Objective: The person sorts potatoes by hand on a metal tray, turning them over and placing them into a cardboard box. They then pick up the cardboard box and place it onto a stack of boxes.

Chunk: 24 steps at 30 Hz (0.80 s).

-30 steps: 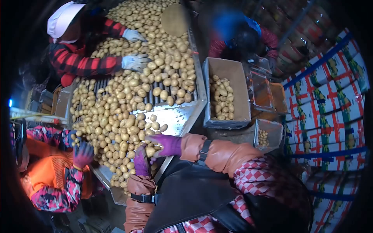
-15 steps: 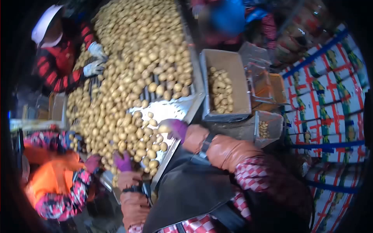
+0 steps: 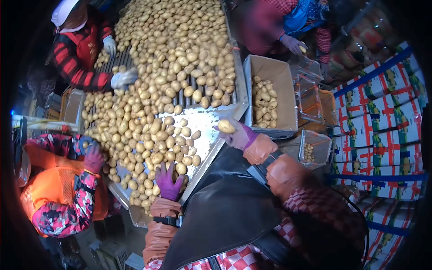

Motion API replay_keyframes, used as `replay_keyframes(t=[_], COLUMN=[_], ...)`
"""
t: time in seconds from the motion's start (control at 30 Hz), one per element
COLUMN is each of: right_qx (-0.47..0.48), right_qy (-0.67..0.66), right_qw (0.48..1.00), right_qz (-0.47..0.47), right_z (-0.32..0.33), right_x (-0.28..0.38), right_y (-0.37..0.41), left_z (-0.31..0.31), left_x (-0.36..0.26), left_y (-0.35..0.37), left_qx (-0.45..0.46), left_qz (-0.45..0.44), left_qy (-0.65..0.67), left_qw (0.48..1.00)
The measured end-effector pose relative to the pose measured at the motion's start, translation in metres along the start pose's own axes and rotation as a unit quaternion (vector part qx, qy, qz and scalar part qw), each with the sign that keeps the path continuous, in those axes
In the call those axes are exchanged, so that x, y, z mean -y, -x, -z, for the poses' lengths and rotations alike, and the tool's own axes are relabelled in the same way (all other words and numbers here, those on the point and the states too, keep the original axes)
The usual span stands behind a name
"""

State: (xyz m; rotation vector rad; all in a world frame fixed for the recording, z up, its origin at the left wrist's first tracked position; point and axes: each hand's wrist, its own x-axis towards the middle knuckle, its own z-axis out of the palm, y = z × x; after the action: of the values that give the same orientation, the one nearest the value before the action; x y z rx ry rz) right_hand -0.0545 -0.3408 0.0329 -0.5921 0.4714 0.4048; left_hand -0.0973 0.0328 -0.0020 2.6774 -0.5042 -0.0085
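Note:
My right hand [image 3: 237,135], in a purple glove, is lifted over the table's right edge and holds a potato [image 3: 226,126]. My left hand [image 3: 167,181], also purple-gloved, rests with fingers spread on the potatoes [image 3: 148,139] near the close end of the metal sorting table [image 3: 207,135]. A cardboard box [image 3: 273,71] partly filled with potatoes stands just right of the table, beyond my right hand.
A person in red plaid with white gloves [image 3: 121,78] works at the far left. A person in orange [image 3: 54,189] with a purple glove works at the near left. Another person [image 3: 292,42] stands behind the box. Printed cartons [image 3: 382,117] are stacked at the right.
My right hand rose from the potato pile and moved right toward the box, now holding a potato. My left hand shifted slightly on the pile. The view tilted.

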Motion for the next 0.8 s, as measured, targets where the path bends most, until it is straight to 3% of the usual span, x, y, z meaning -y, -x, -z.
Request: replay_keyframes(t=[0.1,0.23,0.37,0.57,0.63,0.7,0.73,0.77,0.8], right_qx=[-0.038,-0.199,-0.247,-0.146,-0.104,0.014,0.230,0.161,0.090], right_qy=[0.017,-0.174,-0.135,-0.050,-0.030,0.000,-0.033,0.017,0.067], right_qw=[0.999,0.948,0.950,0.982,0.990,0.999,0.972,0.987,0.994], right_qz=[0.006,0.176,0.134,0.112,0.086,0.043,0.015,0.012,0.001], right_z=[0.032,0.086,0.105,0.085,0.061,0.051,0.061,0.051,0.039], right_x=[0.023,0.058,0.047,0.007,-0.010,-0.023,-0.029,-0.034,-0.037], right_y=[0.046,0.068,0.071,0.053,0.043,0.024,-0.009,-0.007,-0.002], left_z=[0.004,0.000,-0.003,0.009,-0.009,-0.003,-0.009,0.002,0.011], left_x=[-0.005,-0.007,-0.005,-0.027,-0.011,-0.011,0.004,0.011,0.010], left_y=[0.000,0.002,0.002,0.004,0.003,-0.010,-0.017,-0.020,-0.017], left_qx=[0.008,-0.012,-0.021,0.011,-0.002,-0.016,-0.029,-0.077,-0.099], left_qz=[0.012,0.015,0.000,-0.007,-0.068,-0.077,-0.072,-0.088,-0.026], left_qy=[0.008,0.000,0.005,0.026,-0.003,0.036,0.025,-0.018,-0.061], left_qw=[1.000,1.000,1.000,1.000,0.998,0.996,0.997,0.993,0.993])
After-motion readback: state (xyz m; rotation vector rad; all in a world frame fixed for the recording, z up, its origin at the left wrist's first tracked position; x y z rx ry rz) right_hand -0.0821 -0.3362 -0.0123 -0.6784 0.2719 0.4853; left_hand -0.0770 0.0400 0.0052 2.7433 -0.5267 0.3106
